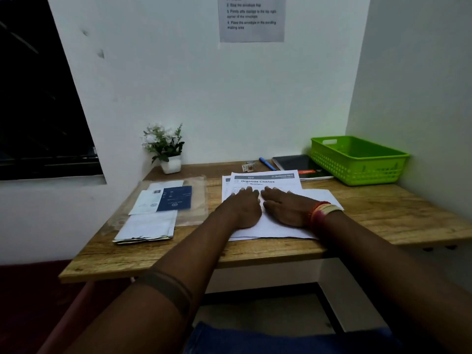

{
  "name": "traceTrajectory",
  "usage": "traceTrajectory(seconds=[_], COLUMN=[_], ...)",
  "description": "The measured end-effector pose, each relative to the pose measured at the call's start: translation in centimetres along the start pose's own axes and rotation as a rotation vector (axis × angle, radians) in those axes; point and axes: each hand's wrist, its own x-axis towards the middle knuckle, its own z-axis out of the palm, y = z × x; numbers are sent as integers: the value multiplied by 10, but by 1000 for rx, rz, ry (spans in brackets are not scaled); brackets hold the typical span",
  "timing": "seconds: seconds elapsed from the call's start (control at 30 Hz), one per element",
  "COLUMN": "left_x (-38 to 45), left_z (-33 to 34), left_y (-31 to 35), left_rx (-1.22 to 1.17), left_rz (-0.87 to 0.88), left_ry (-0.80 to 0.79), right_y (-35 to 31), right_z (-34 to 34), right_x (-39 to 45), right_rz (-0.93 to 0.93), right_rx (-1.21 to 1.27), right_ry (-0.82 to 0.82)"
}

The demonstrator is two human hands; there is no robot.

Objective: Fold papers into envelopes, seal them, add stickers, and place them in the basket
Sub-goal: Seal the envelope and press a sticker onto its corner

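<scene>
A stack of printed white papers point(265, 181), headed "Organize Clothes", lies in the middle of the wooden table point(383, 215). My left hand point(242, 208) and my right hand point(286, 206) rest flat on the top sheet, side by side, fingers spread and pointing away from me. Neither hand grips anything. White envelopes point(146, 228) lie in a pile at the table's left front, with a blue and white one point(166, 199) behind them on clear plastic. A small roll of stickers point(248, 166) sits behind the papers. The green plastic basket point(357, 159) stands at the back right, with nothing visible inside.
A potted white flower point(166, 149) stands at the back left by the wall. A blue pen point(267, 163) and a dark notebook point(293, 162) lie between the papers and the basket. An instruction sheet point(251, 19) hangs on the wall. A dark window is at the left.
</scene>
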Motion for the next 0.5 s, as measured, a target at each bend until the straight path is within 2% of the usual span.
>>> traceTrajectory(seconds=[0.13, 0.5], left_x=[-3, -6], left_z=[-2, -5], left_y=[3, 5], left_rx=[22, -17], left_rz=[-11, -37], left_ry=[-10, -51], right_y=[22, 60], right_z=[-6, -15], right_x=[-8, -27], right_rz=[113, 245], right_rx=[-93, -84], right_ry=[-18, -28])
